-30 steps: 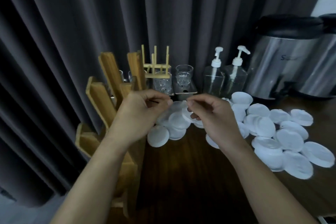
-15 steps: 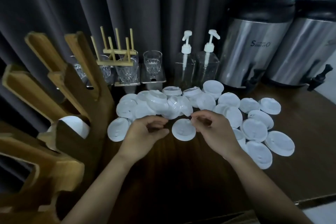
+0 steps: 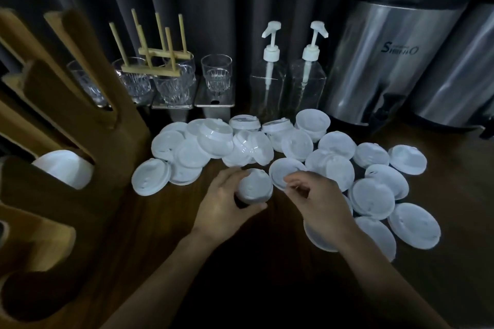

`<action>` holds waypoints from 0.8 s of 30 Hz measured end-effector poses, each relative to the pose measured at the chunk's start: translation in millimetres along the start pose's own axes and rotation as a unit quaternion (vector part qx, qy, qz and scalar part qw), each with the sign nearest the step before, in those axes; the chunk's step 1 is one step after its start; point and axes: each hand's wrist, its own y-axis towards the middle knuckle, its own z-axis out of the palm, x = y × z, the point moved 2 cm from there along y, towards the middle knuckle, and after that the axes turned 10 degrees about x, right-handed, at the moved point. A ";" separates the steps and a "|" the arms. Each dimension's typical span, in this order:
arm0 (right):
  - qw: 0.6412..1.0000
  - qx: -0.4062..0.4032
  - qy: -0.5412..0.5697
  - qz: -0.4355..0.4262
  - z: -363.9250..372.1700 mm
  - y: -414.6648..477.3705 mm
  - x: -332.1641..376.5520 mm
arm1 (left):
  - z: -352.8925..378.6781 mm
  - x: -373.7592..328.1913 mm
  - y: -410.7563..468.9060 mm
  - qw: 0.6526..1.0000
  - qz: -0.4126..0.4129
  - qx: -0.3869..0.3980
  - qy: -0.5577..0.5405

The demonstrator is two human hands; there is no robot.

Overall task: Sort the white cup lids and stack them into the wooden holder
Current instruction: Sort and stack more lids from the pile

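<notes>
Lids point(image 3: 373, 196) strewn on dark bench point(image 3: 254, 262), left hand point(image 3: 223, 207) gripping one lid point(image 3: 255, 188), right hand point(image 3: 319, 201) curled, grip unclear, holder point(image 3: 128, 147) cut off left

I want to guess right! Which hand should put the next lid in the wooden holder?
Probably left. The left hand grips a white lid, and the wooden holder stands on its side; the right hand seems empty.

Dark wooden table point(image 3: 267, 280) bears scattered white lids point(image 3: 307, 145), wooden holder point(image 3: 53, 208), pump bottles point(image 3: 268, 91), steel urns point(image 3: 385, 67)
</notes>
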 end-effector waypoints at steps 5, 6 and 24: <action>1.000 0.015 -0.013 0.005 -9.9 6.9 -14.0 | 16.4 -4.4 15.4 0.995 -0.038 -0.015 0.091; 1.000 0.016 -0.017 0.004 -11.0 9.1 -15.3 | 18.8 -5.2 17.2 0.993 -0.046 -0.015 0.106; 0.997 -0.020 0.066 -0.037 20.6 15.0 9.0 | -1.2 -2.0 -20.8 0.811 -0.079 0.096 -0.571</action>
